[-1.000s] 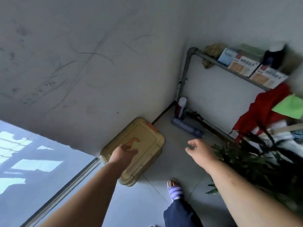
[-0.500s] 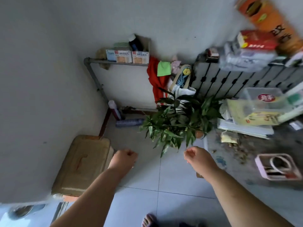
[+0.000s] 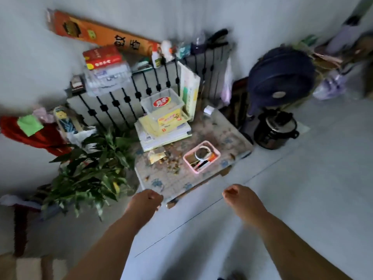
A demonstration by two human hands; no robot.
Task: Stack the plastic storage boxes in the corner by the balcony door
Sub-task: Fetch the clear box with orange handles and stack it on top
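Observation:
My left hand (image 3: 146, 203) and my right hand (image 3: 240, 197) hang in the air over the grey tiled floor, both loosely curled and holding nothing. A clear plastic storage box (image 3: 161, 104) with a red label rests on a pile of books and papers beside the radiator. The tan storage box by the glass door is out of view. The frame is blurred by head motion.
A leafy potted plant (image 3: 90, 170) stands at the left. A low patterned board (image 3: 201, 158) carries a pink basket (image 3: 201, 156) and scattered crumbs. A dark fan (image 3: 280, 77) and a black cooker pot (image 3: 275, 129) stand at the right. Bare floor (image 3: 302, 199) lies ahead on the right.
The view has swung right, away from the tan box by the glass door toward the radiator and fan. My left hand left the box lid; both hands stay empty.

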